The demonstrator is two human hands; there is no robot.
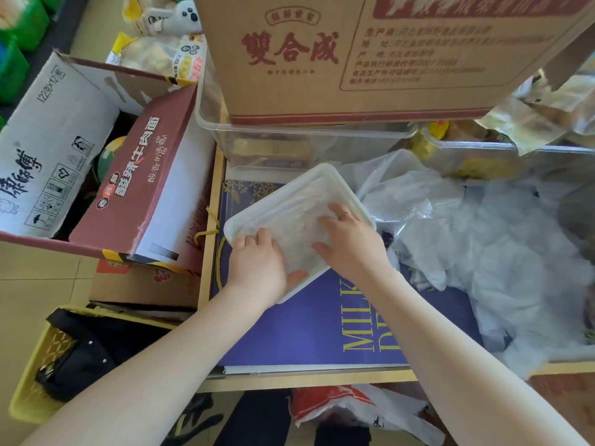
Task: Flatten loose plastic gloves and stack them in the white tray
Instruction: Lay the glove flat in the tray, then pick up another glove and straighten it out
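A white tray [309, 180] lies tilted on a purple box, with clear plastic gloves [296, 217] flattened inside it. My left hand [257, 262] grips the tray's near-left edge, thumb inside over the gloves. My right hand [347, 239], a ring on one finger, rests palm down with spread fingers on the gloves in the tray's right half. A heap of loose clear plastic gloves [483, 239] lies right of the tray.
The purple box [306, 329] sits on a wooden-edged surface. A clear bin [289, 140] under a big cardboard carton [354, 56] stands behind the tray. Open noodle cartons [96, 175] are at left, a yellow basket [38, 365] with a black bag at lower left.
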